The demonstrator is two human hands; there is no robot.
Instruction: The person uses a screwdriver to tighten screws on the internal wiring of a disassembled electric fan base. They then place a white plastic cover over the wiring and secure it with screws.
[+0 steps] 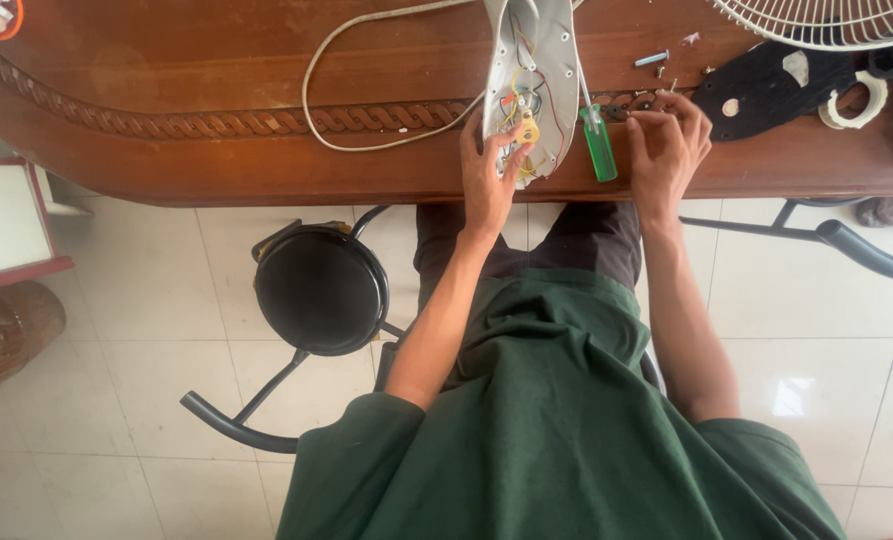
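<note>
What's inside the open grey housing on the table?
Inside the grey housing: coloured wires and a small yellowish part. The left hand covers its near end, so anything there is hidden.

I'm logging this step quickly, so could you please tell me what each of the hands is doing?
Left hand: fingers resting on the open casing, not gripping.
Right hand: fingertips pinched together; what they hold cannot be told.

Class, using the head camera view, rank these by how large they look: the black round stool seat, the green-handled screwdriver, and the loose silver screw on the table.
1. Black stool seat, though being nearer the camera may exaggerate it.
2. Green-handled screwdriver.
3. Silver screw.
</note>
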